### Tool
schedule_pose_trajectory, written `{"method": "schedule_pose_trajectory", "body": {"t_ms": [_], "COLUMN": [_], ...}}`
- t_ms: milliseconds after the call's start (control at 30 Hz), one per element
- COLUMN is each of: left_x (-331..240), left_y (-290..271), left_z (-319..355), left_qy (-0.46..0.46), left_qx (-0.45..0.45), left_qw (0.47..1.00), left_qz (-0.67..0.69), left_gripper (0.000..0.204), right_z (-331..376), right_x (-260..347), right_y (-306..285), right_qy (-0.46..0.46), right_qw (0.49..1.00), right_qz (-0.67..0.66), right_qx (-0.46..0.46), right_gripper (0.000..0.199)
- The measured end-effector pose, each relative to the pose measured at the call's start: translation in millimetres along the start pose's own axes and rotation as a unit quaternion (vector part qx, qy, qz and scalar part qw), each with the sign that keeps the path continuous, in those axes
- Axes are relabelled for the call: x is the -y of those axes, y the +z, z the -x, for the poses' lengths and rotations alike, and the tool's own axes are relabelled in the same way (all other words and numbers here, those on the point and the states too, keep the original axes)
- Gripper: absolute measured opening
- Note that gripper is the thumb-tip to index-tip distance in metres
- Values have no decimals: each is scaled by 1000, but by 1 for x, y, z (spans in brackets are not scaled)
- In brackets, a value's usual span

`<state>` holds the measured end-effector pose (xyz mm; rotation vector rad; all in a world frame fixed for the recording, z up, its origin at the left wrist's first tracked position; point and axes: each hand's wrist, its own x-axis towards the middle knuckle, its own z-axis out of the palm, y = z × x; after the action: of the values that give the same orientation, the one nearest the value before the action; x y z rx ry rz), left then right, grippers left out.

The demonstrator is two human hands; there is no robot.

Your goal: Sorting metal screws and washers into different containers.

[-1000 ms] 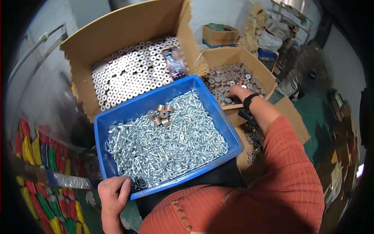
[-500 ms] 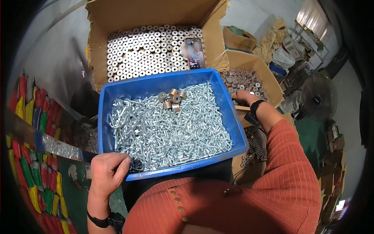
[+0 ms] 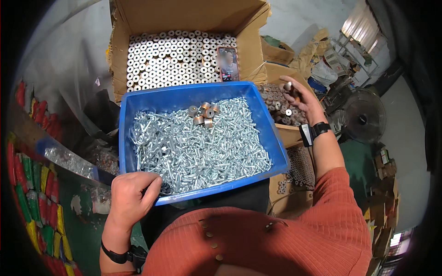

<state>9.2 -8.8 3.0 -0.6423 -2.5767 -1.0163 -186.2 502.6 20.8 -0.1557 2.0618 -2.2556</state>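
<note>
A blue tub [image 3: 202, 196] full of small silvery metal pins [image 3: 202, 152] is in front of me. My left hand [image 3: 133, 195] is closed at its near left corner, the curled fingers over the rim; their tips are hidden. At the right, my right hand [image 3: 301, 99] is raised above a cardboard box of brownish metal rollers [image 3: 276, 99]. Between its thumb and fingers is a short, shiny metal roller [image 3: 288, 86], and a second, coppery one seems to be in the palm. Several loose copper-sided rollers [image 3: 206, 114] lie on the pins, toward the tub's far side.
Behind the tub stands a large cardboard box [image 3: 184, 16] with rows of pale ringed rollers and a phone [image 3: 228, 64] in it. A lower box with more rollers [image 3: 299, 168] is at the right, and a fan [image 3: 363, 117] beyond. Colourful wrapped bundles [image 3: 39, 184] are at the left.
My right hand has lifted up out of the right-hand box, turned over, and now has a roller in its fingers. My left hand stays at the tub's corner. The view has shifted slightly.
</note>
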Motion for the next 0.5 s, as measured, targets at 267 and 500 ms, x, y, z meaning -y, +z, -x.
{"method": "schedule_pose_trajectory", "body": {"t_ms": [267,500], "left_x": [1,24], "left_y": [2,4], "left_z": [-2,6], "left_qy": [51,75], "left_qx": [-12,7], "left_qw": [999,997], "left_qz": [10,-8], "left_gripper": [11,15], "right_z": [-45,-37], "right_x": [-51,-52], "right_y": [147,199], "right_qy": [-281,-76], "right_qw": [687,699], "right_qz": [655,704], "right_qx": [140,100], "right_gripper": [42,47]}}
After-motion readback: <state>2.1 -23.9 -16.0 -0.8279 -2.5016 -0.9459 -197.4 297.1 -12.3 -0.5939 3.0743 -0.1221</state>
